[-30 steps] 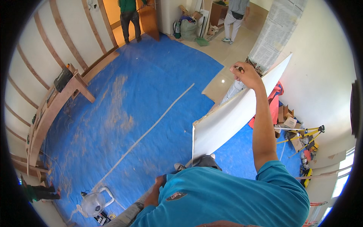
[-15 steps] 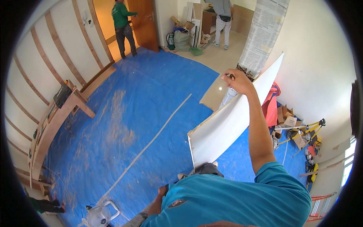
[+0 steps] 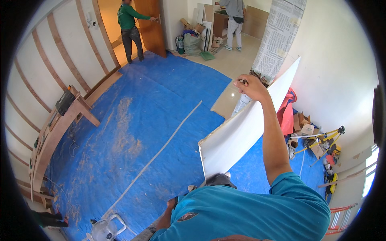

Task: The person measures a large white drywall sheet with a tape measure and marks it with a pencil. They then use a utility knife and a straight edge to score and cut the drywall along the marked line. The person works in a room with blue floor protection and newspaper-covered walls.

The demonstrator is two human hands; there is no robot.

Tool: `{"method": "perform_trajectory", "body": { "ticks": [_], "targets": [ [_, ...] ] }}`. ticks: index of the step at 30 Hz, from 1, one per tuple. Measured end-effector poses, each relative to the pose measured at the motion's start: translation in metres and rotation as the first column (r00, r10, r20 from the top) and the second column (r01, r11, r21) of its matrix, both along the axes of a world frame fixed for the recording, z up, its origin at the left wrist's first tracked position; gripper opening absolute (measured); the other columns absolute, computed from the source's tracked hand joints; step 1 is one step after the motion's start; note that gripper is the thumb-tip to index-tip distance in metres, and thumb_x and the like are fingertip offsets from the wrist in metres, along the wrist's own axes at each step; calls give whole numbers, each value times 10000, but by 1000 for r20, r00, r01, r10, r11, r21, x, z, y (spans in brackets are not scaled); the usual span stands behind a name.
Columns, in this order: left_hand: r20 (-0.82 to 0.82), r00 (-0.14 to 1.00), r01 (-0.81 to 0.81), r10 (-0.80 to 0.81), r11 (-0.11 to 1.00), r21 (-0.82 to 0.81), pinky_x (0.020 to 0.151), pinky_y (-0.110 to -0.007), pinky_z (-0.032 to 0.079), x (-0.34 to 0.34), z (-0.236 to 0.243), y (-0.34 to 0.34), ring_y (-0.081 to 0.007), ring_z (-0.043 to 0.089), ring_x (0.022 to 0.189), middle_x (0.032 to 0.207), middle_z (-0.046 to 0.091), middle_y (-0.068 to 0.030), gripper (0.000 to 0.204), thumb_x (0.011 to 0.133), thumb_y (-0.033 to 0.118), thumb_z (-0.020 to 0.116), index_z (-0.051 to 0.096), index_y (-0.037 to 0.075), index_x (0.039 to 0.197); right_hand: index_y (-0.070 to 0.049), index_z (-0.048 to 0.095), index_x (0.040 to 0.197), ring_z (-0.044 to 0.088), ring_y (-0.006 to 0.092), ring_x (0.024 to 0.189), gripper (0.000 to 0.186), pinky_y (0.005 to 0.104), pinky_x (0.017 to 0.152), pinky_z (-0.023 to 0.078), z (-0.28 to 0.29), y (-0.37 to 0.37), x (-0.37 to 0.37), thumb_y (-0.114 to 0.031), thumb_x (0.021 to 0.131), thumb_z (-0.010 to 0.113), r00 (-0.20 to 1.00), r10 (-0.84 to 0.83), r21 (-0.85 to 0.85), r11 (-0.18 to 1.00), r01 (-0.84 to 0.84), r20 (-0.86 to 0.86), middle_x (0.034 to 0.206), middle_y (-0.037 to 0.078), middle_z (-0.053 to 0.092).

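My right hand (image 3: 251, 86) is raised at the end of my outstretched arm, over the upper edge of a large white board (image 3: 241, 140). Its fingers are curled around a small dark thing, too small to name. The board stands on edge in front of me, its near corner by my legs. Low beside my body is my left hand (image 3: 172, 203), mostly covered by my teal shirt (image 3: 249, 213), so its fingers are hidden. Behind the board rises a column wrapped in newspaper (image 3: 277, 38), close to my right hand.
Blue sheeting (image 3: 169, 92) with sawdust covers the floor. A wooden bench (image 3: 52, 148) carries a tool at left. A fan (image 3: 105, 229) stands below it. Boxes (image 3: 307, 128) and a yellow tripod (image 3: 319, 140) lie right. One person (image 3: 128, 24) is at the door (image 3: 150, 32), another (image 3: 234, 24) farther back.
The person in green has stretched an arm to the door's handle. The person in grey has shifted an arm outward. My right hand keeps its grip, and the board stays put.
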State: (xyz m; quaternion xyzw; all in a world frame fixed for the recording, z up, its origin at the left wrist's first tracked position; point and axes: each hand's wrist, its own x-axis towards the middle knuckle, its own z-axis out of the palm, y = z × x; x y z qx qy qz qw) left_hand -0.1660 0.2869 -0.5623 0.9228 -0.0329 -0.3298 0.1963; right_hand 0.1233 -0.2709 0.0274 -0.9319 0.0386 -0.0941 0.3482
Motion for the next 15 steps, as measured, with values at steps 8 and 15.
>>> {"method": "perform_trajectory", "body": {
  "ticks": [8,15],
  "targets": [
    [58,995,-79,82,995,-56,803,-545,613,-3,-5,-4,-412,769,985,1081,788,-195,370,963,398,580,787,106,1059,-8,765,1151,734,191,739,412,357,674,517,-1,1,0,-383,987,728,1000,-15,10,1000,15,2,706,81,646],
    [143,986,-81,90,994,-68,786,-531,614,-4,-15,-7,-397,769,984,1087,785,-192,375,971,404,593,769,95,1090,6,749,1135,680,165,668,361,331,658,535,0,1,0,-332,1016,704,1000,-1,1,1000,1,-8,734,93,689]
  ]
}}
